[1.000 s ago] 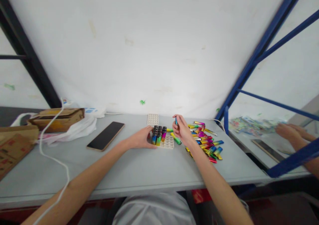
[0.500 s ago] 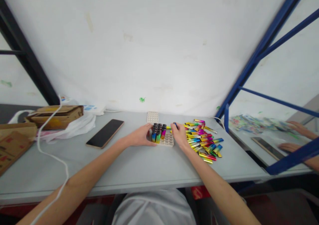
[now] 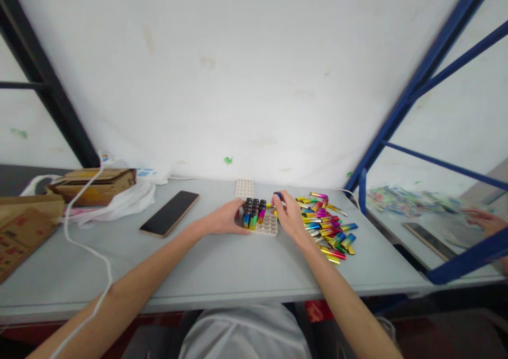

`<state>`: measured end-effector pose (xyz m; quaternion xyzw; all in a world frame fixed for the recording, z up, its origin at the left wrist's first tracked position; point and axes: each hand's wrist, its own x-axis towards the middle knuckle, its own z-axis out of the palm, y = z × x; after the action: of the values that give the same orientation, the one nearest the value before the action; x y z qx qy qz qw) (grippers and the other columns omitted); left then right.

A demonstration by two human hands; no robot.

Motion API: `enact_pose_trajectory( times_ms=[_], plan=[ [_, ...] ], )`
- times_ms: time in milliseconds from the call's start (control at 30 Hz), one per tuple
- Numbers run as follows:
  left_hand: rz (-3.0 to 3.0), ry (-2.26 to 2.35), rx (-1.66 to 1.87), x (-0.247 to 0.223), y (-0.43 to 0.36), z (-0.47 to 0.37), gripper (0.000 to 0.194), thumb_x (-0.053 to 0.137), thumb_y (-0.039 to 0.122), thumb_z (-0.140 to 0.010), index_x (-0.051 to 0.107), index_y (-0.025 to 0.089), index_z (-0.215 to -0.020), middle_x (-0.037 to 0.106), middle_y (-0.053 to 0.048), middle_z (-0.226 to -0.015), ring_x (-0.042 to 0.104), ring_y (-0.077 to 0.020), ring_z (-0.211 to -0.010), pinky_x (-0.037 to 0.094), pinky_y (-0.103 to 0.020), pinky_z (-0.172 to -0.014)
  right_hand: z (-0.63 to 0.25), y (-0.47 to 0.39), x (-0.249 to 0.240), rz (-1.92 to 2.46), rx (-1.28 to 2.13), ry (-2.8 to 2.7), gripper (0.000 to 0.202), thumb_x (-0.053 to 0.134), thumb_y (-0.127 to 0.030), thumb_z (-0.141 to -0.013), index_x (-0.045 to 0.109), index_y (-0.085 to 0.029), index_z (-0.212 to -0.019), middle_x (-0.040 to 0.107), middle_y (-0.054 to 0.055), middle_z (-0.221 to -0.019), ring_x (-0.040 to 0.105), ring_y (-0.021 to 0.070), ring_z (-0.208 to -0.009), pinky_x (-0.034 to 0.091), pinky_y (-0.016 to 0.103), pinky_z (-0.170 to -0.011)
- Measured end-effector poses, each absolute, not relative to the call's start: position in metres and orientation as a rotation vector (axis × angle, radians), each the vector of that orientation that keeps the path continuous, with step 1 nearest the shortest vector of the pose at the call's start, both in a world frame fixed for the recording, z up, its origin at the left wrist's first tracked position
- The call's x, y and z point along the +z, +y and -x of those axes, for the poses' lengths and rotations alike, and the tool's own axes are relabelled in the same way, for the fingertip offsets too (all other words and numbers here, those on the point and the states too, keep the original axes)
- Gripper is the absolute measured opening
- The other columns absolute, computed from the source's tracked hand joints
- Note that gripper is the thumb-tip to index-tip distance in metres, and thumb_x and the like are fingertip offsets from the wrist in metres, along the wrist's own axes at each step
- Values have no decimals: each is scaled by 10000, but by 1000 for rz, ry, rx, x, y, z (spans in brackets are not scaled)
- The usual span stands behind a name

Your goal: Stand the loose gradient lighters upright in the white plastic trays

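Several lighters (image 3: 253, 211) with black tops and shiny rainbow bodies stand upright in rows at the left of a pale tray (image 3: 270, 232) with round sockets. My left hand (image 3: 226, 218) curls around the tray's left end, thumb along the near edge and fingers at the far side, against the lighters. Just above the tray's right side, my right hand (image 3: 291, 216) pinches a lighter (image 3: 278, 195); only its dark blue end shows. Beside this hand lies a loose pile of shiny multicoloured lighters (image 3: 329, 226).
Behind the tray lies a second pale socketed tray (image 3: 244, 188). A phone (image 3: 170, 213) rests to the left, with cardboard boxes (image 3: 93, 187), a white plastic bag (image 3: 133, 197) and a white cable (image 3: 85, 249) farther out. A blue metal frame (image 3: 413, 91) rises at right; beyond it are another person's hands (image 3: 482, 218).
My right hand has turned slightly, and more of the dark blue end shows between its fingers. My left hand stays at the tray. The view has shifted a little; the person at right has moved their hands.
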<state>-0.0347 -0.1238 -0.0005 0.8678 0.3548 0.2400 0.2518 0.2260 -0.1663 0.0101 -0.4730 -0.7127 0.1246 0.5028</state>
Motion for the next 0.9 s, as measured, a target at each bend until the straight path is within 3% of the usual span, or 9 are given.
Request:
enact_pose_trajectory(
  times_ms=[67,233,500,900],
  plan=[
    [-2359,960,664,0,-124,35,636,922,596,-682,615,204,-1078,677,-37,-1002,638,-241,-842,524,-346,-735,-228,-171,14,1080,159,-1781,447,454,-615,-1116,611,-240,-931,695,69,-913,662,230,-858,525,336,-783],
    [-2369,938,674,0,-124,35,634,924,570,-690,636,202,-1118,696,-43,-1040,650,-244,-870,535,-344,-765,-230,-178,13,1074,179,-1969,464,524,-585,-1110,561,-246,-796,552,-25,-632,526,164,-583,412,293,-622],
    [-2354,961,669,-2,-123,36,622,933,563,-672,636,200,-1082,696,-51,-1017,655,-253,-841,525,-350,-739,-233,-173,6,1086,281,-2172,457,602,-580,-1099,729,-206,-869,740,37,-731,619,177,-636,443,278,-645],
    [-2394,941,688,-7,-118,36,630,943,563,-672,654,196,-1094,702,-61,-1051,653,-258,-882,533,-353,-775,-240,-170,11,1208,252,-2333,392,611,-558,-1119,749,-214,-990,776,55,-790,672,214,-694,425,294,-690]
  ],
)
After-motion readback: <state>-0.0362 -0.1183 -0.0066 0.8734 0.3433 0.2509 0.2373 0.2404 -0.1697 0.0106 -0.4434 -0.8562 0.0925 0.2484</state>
